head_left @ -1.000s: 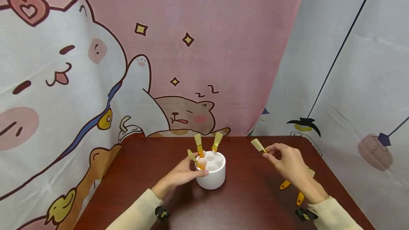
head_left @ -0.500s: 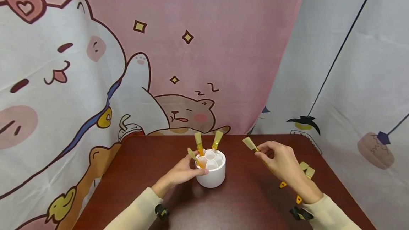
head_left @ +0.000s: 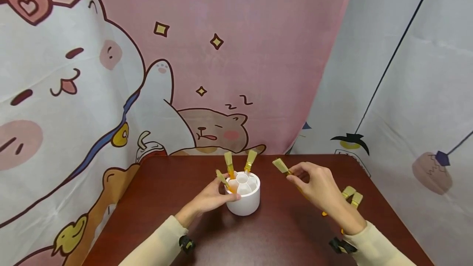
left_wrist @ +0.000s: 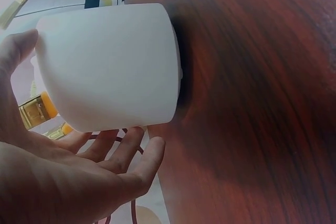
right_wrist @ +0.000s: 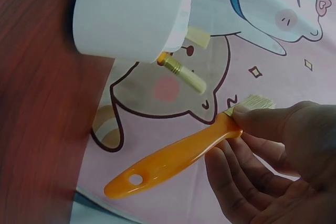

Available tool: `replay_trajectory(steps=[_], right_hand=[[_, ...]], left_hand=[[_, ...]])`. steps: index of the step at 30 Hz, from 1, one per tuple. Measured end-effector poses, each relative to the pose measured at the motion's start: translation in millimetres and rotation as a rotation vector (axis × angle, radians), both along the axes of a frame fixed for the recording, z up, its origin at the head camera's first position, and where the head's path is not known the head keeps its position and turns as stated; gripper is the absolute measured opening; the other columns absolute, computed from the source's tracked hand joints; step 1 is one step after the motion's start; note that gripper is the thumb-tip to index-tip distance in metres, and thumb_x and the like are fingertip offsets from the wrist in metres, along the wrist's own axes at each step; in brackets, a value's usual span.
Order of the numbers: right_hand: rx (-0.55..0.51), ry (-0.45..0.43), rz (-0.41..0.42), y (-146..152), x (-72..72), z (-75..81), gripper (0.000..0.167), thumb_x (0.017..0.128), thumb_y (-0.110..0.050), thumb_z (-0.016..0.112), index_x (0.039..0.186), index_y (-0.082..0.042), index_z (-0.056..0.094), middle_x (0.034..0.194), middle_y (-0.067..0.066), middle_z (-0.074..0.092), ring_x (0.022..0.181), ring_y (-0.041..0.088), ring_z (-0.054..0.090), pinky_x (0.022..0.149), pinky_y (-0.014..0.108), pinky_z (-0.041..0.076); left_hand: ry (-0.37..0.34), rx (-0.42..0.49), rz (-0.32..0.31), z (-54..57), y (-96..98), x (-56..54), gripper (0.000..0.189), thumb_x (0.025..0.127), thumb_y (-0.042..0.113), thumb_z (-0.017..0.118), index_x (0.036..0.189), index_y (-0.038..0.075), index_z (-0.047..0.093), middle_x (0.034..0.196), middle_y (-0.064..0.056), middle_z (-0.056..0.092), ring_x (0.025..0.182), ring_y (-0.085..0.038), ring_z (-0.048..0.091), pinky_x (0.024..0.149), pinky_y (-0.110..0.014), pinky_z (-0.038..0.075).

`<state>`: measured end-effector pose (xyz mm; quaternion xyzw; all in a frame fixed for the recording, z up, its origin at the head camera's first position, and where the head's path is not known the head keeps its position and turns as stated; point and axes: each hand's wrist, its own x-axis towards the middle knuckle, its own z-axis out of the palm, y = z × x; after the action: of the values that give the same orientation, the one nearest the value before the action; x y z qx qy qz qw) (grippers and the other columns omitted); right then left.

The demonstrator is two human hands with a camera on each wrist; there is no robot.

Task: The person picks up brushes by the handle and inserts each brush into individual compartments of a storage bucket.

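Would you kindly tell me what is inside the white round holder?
Three brushes stand bristles-up, leaning outward, inside the white holder. Its walls hide the lower ends of their handles.

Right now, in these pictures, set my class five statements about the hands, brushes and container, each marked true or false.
1. The left hand holds the white container. True.
2. The right hand is empty. False: it pinches a brush.
3. Three brushes stick up out of the white container. True.
4. The pinched brush is blue-handled. False: the handle is orange.
5. Two other brushes lie toward the right side of the table. True.
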<state>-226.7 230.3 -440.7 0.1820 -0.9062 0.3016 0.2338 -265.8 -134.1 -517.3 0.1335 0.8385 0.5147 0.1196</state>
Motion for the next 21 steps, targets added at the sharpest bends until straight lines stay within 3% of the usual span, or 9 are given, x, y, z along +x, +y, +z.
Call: replay_trajectory(steps=[15,21], right_hand=[[-0.054,-0.005,0.070,-25.8,-1.0,2.4,0.017,0.095,-0.012,0.098,0.106,-0.018,0.087,0.100,-0.005,0.086,0.080,0.005,0.078,0.069,0.026,0.062],[-0.063,0.006,0.100,-36.1,-2.3,2.9,0.018,0.094,-0.010,0.098,0.106,-0.018,0.087,0.100,-0.006,0.086,0.084,0.007,0.080,0.072,0.033,0.067]], left_hand=[[0.013,0.015,-0.004,-1.5,-0.3,-2.0,0.091,0.097,0.038,0.095,0.172,0.011,0.052,0.154,-0.017,0.071,0.139,-0.033,0.070,0.116,-0.057,0.057],[0.006,0.020,-0.004,-3.1,-0.6,-1.0,0.093,0.097,0.039,0.095,0.173,0.011,0.051,0.158,-0.018,0.070,0.141,-0.034,0.069,0.119,-0.060,0.055]])
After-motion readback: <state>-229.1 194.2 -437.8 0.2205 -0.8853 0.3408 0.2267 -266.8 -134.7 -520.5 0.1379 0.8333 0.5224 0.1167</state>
